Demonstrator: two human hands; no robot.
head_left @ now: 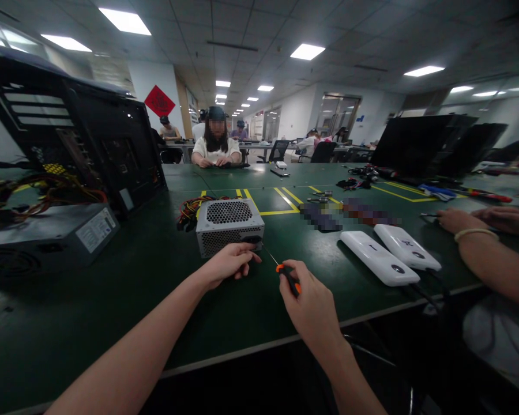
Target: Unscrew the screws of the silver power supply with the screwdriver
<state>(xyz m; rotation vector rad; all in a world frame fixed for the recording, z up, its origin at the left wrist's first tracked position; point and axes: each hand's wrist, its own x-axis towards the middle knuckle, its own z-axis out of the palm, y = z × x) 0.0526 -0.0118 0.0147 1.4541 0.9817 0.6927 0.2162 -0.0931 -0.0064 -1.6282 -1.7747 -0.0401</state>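
Note:
A grey computer power supply [230, 227] with a honeycomb grille stands on the green table in front of me. At its lower right front edge is my left hand [231, 260], the index finger stretched along the casing below the black socket [251, 239] and the other fingers loosely bent. My right hand [309, 294] grips the black and orange handle of a screwdriver [290, 280]. The thin shaft points up and left, its tip close to the power supply's right front corner; whether it touches is too small to tell. A bundle of coloured cables [190, 210] lies behind the power supply's left side.
At left stand another power supply [64, 236] and an open black computer case [112, 138]. Two white power banks [378, 256] lie to the right, near a co-worker's hands [458, 222]. Black monitors [415, 144] stand behind them. Another person [216, 147] sits across the table.

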